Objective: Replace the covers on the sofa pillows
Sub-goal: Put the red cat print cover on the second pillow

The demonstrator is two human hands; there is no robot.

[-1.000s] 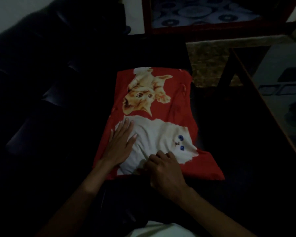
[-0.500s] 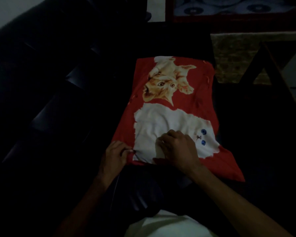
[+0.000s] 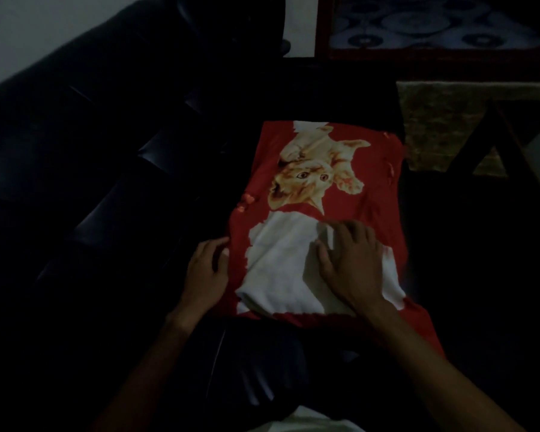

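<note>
A red pillow cover printed with an orange kitten and a white cat lies flat on the dark sofa seat in front of me. My left hand sits at the cover's near left edge, fingers curled against the fabric; whether it pinches the cloth is unclear. My right hand rests palm down on the white cat print, fingers spread, covering the cat's face. A dark shiny pillow lies between my forearms, just below the cover's near edge.
The room is dim. The black tufted sofa back rises at the left. A patterned rug and a lighter mat lie on the floor beyond. A dark table frame stands at the right.
My right hand slid forward over the white cat, flattening from a curled grip. My left hand moved to the cover's left edge. The view shifted.
</note>
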